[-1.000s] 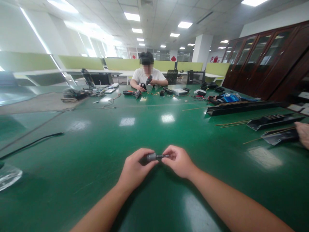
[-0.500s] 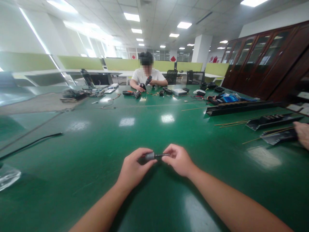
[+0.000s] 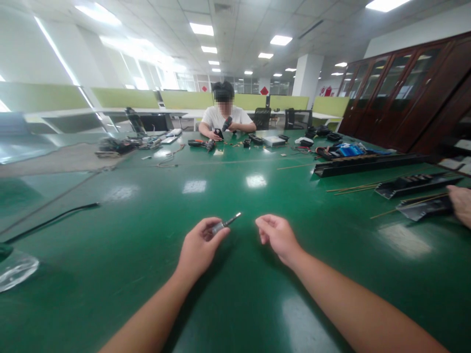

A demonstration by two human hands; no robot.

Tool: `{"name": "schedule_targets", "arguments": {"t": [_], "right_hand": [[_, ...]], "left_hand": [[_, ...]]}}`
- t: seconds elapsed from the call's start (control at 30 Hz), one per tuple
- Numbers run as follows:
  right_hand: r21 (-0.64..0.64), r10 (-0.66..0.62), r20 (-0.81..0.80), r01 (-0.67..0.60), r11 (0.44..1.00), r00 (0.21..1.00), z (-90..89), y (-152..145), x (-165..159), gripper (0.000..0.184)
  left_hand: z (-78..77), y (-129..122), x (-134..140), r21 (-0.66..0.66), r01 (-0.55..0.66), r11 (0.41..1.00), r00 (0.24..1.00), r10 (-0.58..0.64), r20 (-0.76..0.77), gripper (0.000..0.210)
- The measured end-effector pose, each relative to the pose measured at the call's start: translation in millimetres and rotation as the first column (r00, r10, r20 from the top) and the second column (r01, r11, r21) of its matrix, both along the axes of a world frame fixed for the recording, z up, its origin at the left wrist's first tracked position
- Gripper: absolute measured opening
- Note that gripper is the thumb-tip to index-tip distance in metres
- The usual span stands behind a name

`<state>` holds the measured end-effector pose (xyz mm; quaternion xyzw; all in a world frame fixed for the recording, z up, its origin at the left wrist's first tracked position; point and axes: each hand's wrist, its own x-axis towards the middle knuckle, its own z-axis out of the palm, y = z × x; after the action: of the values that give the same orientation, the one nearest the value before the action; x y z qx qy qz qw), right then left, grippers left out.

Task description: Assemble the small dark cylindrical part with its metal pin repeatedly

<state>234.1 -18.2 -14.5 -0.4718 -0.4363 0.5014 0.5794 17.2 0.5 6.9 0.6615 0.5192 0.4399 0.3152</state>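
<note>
My left hand (image 3: 198,245) is closed around a small grey cylinder with a thin dark shaft (image 3: 220,227), gripping the thick end between thumb and fingers. The shaft points up and to the right and ends in a bright, shiny tip. Part of the cylinder is hidden by the fingers. A short gap to the right of that tip, my right hand (image 3: 278,239) is held with its fingers curled in and the thumb against them. Nothing shows between its fingertips. Both hands are above the green tabletop (image 3: 235,289).
Across the table sits a person (image 3: 226,117) holding a power drill (image 3: 227,123). Black channels (image 3: 368,164) and thin rods lie at the right, beside another person's hand (image 3: 460,203). A black cable (image 3: 55,220) and a clear plastic item (image 3: 18,272) are at the left.
My right hand has let go of the shaft and moved slightly right, away from it. The cylinder in my left hand has tilted, its shaft now angled upward, and the left hand has shifted slightly left.
</note>
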Motion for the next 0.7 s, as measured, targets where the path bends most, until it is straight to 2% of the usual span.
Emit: {"name": "schedule_targets", "arguments": {"t": [0.1,0.17,0.3,0.4,0.47,0.53,0.6,0.67,0.7], "right_hand": [[-0.005,0.026,0.016,-0.026,1.000,1.000,-1.7,3,-1,0.030],[-0.002,0.045,0.009,-0.045,0.999,0.999,-2.5,4,-1,0.033],[0.018,0.038,0.034,-0.039,0.999,0.999,-1.8,4,-2,0.036],[0.023,0.048,0.052,-0.049,0.999,0.998,-0.4,3,-2,0.034],[0.024,0.051,0.054,-0.053,0.998,0.997,-0.3,3,-1,0.030],[0.029,0.048,0.053,-0.049,0.998,0.997,-1.2,4,-1,0.025],[0.035,0.047,0.053,-0.049,0.998,0.997,-2.9,5,-2,0.020],[0.038,0.063,0.056,-0.065,0.997,0.996,-4.6,7,-3,0.018],[0.038,0.075,0.059,-0.077,0.996,0.995,-5.3,7,-4,0.017]], "left_hand": [[-1.4,9,-3,-0.151,0.003,0.989,0.969,0.034,0.246,0.059],[-3.0,13,-5,-0.204,-0.002,0.979,0.942,0.071,0.329,0.065],[-2.3,11,-4,-0.223,0.001,0.975,0.925,0.084,0.371,0.074],[5.9,-1,-1,-0.239,-0.023,0.971,0.932,0.107,0.346,0.073],[15.5,-13,-6,-0.262,-0.028,0.965,0.956,0.103,0.275,0.069],[26.3,-29,-21,-0.271,-0.014,0.962,0.991,0.049,0.121,0.068],[35.2,-49,-48,-0.247,-0.002,0.969,0.997,-0.019,-0.081,0.068],[40.5,-74,-83,-0.166,-0.051,0.985,0.972,0.011,-0.233,0.064],[41.7,-88,-99,-0.103,-0.108,0.989,0.943,0.069,-0.325,0.058]]}}
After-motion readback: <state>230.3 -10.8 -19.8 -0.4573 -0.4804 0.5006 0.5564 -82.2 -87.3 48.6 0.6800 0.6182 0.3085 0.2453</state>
